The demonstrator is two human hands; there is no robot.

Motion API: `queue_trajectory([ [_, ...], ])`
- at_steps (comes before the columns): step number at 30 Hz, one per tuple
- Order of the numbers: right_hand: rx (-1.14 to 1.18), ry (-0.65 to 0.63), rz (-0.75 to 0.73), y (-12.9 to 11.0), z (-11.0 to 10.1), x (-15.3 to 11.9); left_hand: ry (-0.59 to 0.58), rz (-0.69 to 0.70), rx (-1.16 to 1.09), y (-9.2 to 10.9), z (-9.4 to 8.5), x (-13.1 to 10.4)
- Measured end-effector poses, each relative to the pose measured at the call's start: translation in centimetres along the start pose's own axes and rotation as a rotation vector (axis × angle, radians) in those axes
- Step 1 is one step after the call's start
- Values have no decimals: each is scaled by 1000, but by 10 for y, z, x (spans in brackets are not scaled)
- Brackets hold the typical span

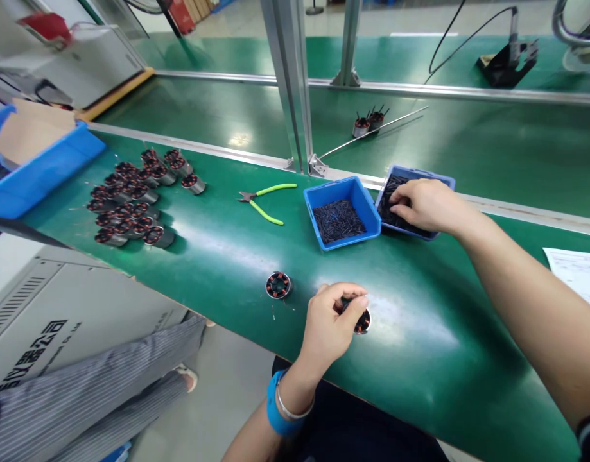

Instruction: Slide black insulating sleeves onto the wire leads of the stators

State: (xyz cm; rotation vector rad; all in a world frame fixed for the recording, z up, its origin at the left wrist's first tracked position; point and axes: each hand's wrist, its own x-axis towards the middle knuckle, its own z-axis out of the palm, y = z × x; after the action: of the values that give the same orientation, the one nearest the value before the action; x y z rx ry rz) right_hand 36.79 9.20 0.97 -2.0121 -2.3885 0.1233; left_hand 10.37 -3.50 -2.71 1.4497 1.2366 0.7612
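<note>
My left hand (334,316) is at a round metal motor stator (363,321) with copper windings near the table's front edge; its thumb and index finger are pinched together over the part, and what lies between them is too small to name. Inside the right blue bin (446,179), my right hand (417,204) has its fingertips among short black tubes, thumb and index finger slightly apart. A second stator (278,285) sits upright left of my left hand, thin wires trailing from it. Another blue bin (374,221) full of black tubes (338,220) stands beside the right one.
Green-handled cutters (268,200) lie open left of the bins. Several stators (131,199) are grouped at the left, near a large blue crate (44,173). A metal post (292,96) rises behind. Paper (576,273) lies at the right. A person's striped trousers (106,398) show at lower left.
</note>
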Motion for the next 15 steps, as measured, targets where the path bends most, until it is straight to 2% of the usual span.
queue_trajectory([
  [3,16,29,37,3,-4,-2,-49,26,-16,0,-2,-2],
  [7,131,143,138,5,-13,-10,-52,42,-25,-3,-3,-5],
  [11,391,298,214,-15,-20,-33,-31,56,-17,-5,-2,-6],
  [13,696,255,197,-38,-20,-52,-17,54,-18,-5,0,-5],
  [15,994,74,92,-64,-16,-72,-8,66,-20,-4,0,-5],
])
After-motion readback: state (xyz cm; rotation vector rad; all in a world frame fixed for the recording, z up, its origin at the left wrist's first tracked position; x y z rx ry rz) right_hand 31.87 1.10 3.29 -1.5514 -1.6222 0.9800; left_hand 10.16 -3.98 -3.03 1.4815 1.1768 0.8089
